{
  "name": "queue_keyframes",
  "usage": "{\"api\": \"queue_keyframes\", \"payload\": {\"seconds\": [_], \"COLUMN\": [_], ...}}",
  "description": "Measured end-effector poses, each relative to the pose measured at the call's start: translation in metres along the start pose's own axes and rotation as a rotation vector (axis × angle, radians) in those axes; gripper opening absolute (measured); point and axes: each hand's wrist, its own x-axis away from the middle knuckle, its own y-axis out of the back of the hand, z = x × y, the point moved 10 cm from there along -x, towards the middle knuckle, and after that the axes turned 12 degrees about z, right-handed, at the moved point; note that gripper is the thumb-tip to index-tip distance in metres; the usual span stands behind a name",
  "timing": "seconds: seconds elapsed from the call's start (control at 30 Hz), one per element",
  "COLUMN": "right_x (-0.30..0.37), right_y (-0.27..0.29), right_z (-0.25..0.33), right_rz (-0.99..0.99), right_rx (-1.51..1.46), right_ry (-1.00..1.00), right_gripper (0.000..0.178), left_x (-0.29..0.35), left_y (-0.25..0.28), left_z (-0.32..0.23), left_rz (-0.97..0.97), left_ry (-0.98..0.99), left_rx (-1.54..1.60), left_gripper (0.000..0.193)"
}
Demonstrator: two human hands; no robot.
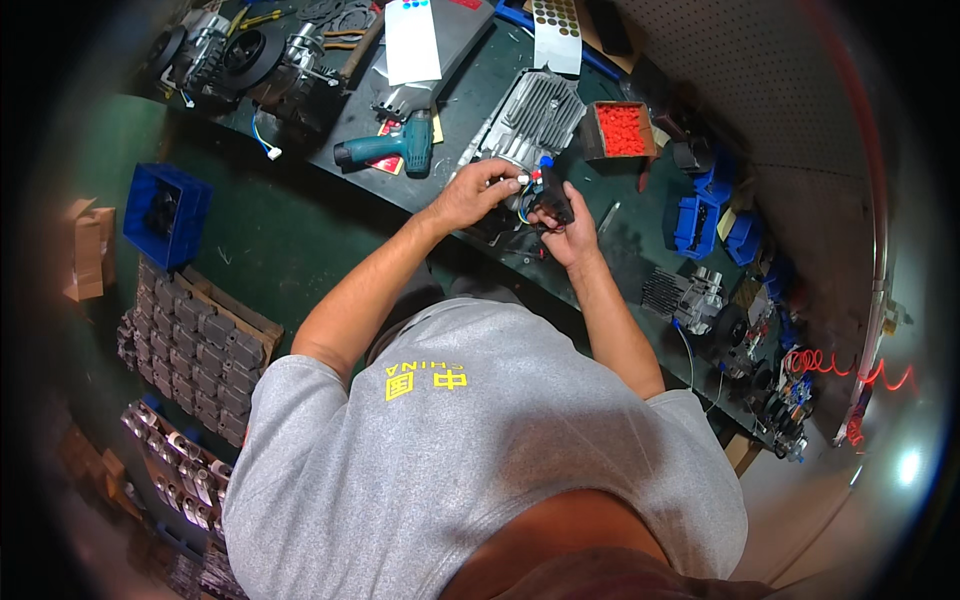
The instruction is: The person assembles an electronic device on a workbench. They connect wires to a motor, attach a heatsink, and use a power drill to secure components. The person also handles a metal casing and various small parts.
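1. My left fingers [503, 187] pinch a white connector [523, 180]; my right hand [574, 236] is wrapped around a black part [558, 197].
2. Both sit at the finned metal unit's [540, 112] near end.
3. Left of unit: teal drill [416, 143].
4. Right of unit: box [650, 140] of orange-red pieces [622, 130], then blue bins [690, 240].

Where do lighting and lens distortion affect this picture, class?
Head view: black vignetting rings the image; the long red strip at right looks bowed; a white glare spot sits lower right; shadow darkens the grey fabric T-shirt; the black object in the right hand shows little detail.
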Motion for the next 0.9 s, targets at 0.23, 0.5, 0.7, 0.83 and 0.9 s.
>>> {"api": "queue_keyframes", "payload": {"seconds": [0.23,0.5,0.7,0.83,0.9], "right_x": [-0.0008,-0.0013,-0.0019,-0.0008,-0.0005], "right_y": [-0.0015,-0.0031,-0.0041,-0.0041,-0.0035], "right_z": [-0.0014,-0.0026,-0.0027,0.0006,0.0033], "right_rz": [-0.008,-0.016,0.000,-0.018,-0.034], "right_rx": [0.023,0.032,0.043,0.108,0.146], "right_ry": [-0.003,-0.006,-0.008,0.001,0.014], "right_gripper": [0.032,0.033,0.033,0.033,0.033], "left_x": [-0.0005,-0.0015,-0.0015,-0.0029,-0.0030], "left_y": [-0.0061,-0.0069,-0.0073,-0.0077,-0.0078], "left_z": [0.0044,0.0061,0.0084,0.0092,0.0098], "left_rz": [-0.021,-0.014,-0.009,0.012,0.020], "left_ry": [0.037,0.024,0.050,0.025,0.024], "left_rx": [0.087,0.089,0.103,0.132,0.143], "left_gripper": [0.020,0.021,0.021,0.021,0.021]}}
